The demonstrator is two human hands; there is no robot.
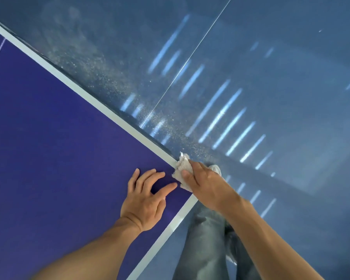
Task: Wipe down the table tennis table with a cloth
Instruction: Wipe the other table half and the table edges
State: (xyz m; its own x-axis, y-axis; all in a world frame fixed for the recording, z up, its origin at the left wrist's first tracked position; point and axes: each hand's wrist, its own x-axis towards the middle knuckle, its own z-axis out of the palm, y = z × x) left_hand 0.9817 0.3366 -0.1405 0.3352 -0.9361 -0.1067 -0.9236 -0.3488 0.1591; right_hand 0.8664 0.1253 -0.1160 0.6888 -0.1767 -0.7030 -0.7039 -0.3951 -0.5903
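Observation:
The table tennis table (49, 148) has a dark blue top with white border lines, and its corner lies near the lower middle of the view. My right hand (206, 184) presses a crumpled white cloth (181, 164) onto the white edge line right at that corner. My left hand (148, 197) rests flat on the blue top just left of the cloth, fingers spread, holding nothing.
Beyond the table edge lies a glossy blue-grey floor (271, 77) with light streaks, a thin seam line and a scatter of pale dust (109, 77) along the table's side. My legs in grey trousers (206, 239) stand beside the corner.

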